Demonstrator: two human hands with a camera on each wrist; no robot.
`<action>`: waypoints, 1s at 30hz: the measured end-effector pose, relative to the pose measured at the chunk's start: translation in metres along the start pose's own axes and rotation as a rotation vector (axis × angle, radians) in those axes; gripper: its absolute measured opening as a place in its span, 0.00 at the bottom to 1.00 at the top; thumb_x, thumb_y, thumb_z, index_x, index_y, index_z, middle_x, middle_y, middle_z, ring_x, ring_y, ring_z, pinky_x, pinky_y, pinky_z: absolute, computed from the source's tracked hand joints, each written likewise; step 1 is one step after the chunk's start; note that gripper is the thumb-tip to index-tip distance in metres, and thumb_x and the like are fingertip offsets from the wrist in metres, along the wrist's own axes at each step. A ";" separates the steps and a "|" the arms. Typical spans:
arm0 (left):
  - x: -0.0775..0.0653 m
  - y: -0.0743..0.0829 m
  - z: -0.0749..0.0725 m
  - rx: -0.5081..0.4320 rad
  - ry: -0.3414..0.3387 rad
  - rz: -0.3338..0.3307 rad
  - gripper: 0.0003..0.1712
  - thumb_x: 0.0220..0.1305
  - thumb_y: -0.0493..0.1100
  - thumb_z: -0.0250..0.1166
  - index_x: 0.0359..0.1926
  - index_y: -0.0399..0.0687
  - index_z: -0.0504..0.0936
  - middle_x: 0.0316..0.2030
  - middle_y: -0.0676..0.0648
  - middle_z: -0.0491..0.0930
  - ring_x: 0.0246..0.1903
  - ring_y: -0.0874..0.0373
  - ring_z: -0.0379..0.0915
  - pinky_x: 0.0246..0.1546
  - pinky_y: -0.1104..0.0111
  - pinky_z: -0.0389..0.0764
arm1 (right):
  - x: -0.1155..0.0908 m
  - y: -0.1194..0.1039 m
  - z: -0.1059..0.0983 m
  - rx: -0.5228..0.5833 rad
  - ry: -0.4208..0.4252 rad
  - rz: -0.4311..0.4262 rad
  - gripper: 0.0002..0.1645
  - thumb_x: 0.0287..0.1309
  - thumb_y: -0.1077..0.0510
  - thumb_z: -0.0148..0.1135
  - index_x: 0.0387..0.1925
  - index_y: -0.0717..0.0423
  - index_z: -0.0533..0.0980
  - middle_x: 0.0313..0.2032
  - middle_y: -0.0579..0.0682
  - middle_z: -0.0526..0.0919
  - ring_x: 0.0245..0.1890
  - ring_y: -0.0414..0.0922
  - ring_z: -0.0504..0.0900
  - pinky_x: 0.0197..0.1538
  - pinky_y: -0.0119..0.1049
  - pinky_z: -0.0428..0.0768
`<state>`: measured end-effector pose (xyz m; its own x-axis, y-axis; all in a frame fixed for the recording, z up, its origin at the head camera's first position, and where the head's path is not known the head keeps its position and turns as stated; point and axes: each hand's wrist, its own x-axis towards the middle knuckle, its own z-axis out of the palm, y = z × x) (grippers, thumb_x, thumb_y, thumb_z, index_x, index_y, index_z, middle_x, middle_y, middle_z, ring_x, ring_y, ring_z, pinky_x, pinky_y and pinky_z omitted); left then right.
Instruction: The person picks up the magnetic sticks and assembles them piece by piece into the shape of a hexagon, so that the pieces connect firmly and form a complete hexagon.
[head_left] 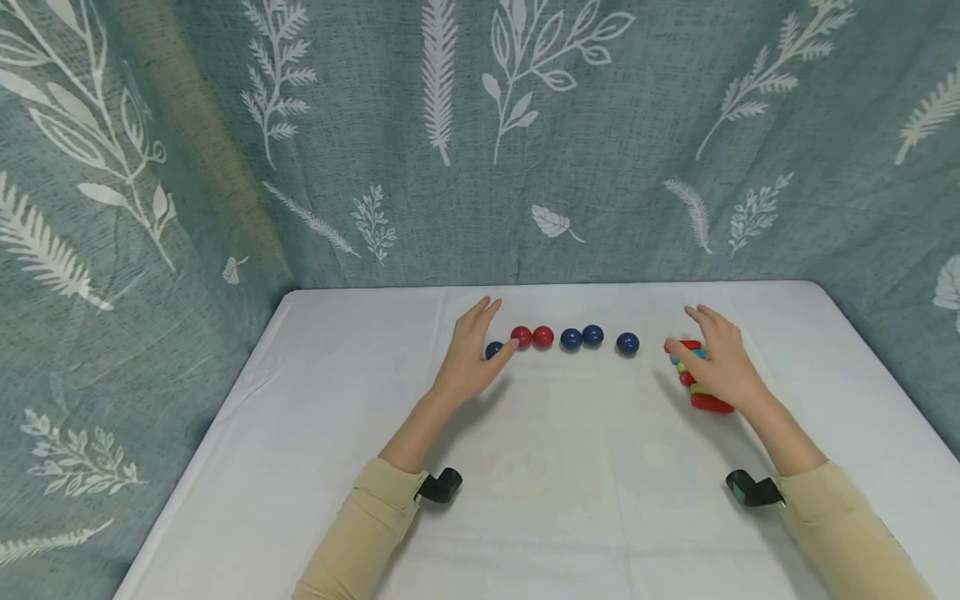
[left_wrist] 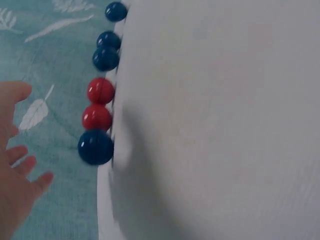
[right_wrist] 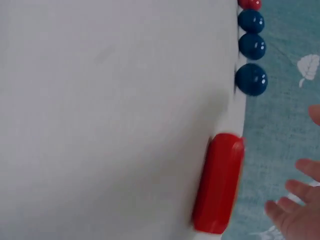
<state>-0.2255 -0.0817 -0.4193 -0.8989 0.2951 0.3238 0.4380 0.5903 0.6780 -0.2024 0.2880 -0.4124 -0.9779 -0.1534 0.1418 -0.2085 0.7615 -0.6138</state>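
Red block [right_wrist: 220, 182] right up close to the right wrist camera, lying at the near end of a row of coloured pieces [head_left: 687, 378]. Right hand [head_left: 722, 365] above that row, fingers spread, though contact is hard to judge from overhead. Leftward, six balls [head_left: 543, 337] line the far side: blue, two red, three blue. Left hand [head_left: 467, 358] spread beside the leftmost; white table [head_left: 555, 517] beneath, leafy green curtain [head_left: 465, 217] behind.

On the far part of the table [head_left: 562, 517], six balls [head_left: 571, 338] run in a row, mostly between my left hand [head_left: 468, 357] and right hand [head_left: 720, 362] (the leftmost sits partly behind the left one). Right of them, small pieces [head_left: 711, 404] lie grouped, partly hidden by my right hand; a curtain [head_left: 465, 212] hangs behind.
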 end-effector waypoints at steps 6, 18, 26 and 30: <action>0.007 0.012 0.020 -0.111 -0.045 0.076 0.30 0.67 0.44 0.62 0.68 0.43 0.68 0.66 0.41 0.66 0.65 0.49 0.62 0.64 0.54 0.64 | 0.001 0.012 -0.009 0.024 -0.022 0.098 0.33 0.73 0.48 0.47 0.67 0.67 0.62 0.68 0.71 0.57 0.65 0.69 0.58 0.61 0.65 0.62; 0.032 0.047 0.081 -0.275 -0.228 0.079 0.25 0.66 0.38 0.64 0.62 0.37 0.74 0.59 0.41 0.74 0.55 0.50 0.73 0.55 0.68 0.74 | 0.013 0.051 -0.016 0.210 -0.195 0.297 0.36 0.72 0.41 0.48 0.67 0.63 0.65 0.66 0.68 0.63 0.63 0.64 0.60 0.63 0.59 0.64; 0.050 0.067 0.113 -0.167 -0.299 0.083 0.27 0.67 0.42 0.63 0.65 0.42 0.72 0.62 0.43 0.72 0.61 0.53 0.69 0.57 0.73 0.69 | 0.016 0.070 -0.016 0.265 -0.249 0.301 0.38 0.68 0.37 0.52 0.66 0.61 0.67 0.67 0.66 0.62 0.66 0.63 0.58 0.65 0.62 0.58; 0.059 0.071 0.124 -0.119 -0.322 0.079 0.27 0.69 0.43 0.62 0.66 0.42 0.71 0.65 0.44 0.70 0.64 0.55 0.65 0.61 0.71 0.65 | 0.018 0.073 -0.016 0.288 -0.249 0.292 0.37 0.69 0.39 0.52 0.65 0.63 0.68 0.67 0.67 0.61 0.66 0.63 0.58 0.65 0.62 0.58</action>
<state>-0.2461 0.0702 -0.4340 -0.8050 0.5693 0.1668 0.4851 0.4698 0.7376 -0.2351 0.3509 -0.4417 -0.9623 -0.1326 -0.2374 0.1142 0.5950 -0.7955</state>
